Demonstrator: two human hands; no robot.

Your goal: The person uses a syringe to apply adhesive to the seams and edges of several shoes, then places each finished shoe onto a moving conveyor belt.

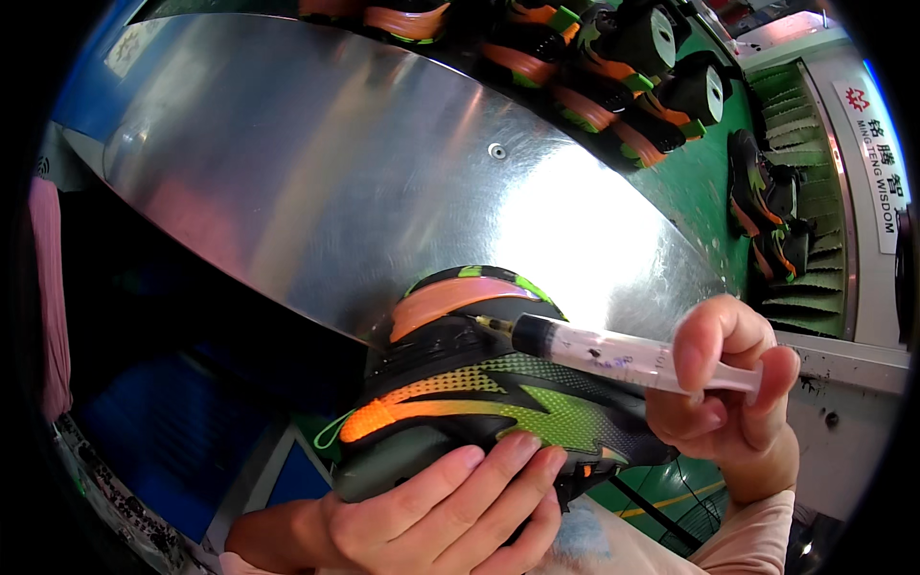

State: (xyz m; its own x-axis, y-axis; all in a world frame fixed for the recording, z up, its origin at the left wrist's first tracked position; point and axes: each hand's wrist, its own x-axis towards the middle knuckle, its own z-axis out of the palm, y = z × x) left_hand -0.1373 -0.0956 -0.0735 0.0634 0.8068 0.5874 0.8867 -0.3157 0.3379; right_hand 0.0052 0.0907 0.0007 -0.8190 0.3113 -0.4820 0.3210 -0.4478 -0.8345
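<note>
Right hand [726,431], at near right, grips a syringe [613,359], tip close to the orange sole [450,301] of a dark shoe [561,417] at near centre. Left hand [431,517] holds the shoe's near side. If the shoe slipped, the tip could skid and smear any liquid.

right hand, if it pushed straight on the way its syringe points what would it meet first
The right hand would likely drive the syringe tip-first into the shoe, at the dark strip beside its orange sole band; depth is unclear, so it may already touch.
</note>
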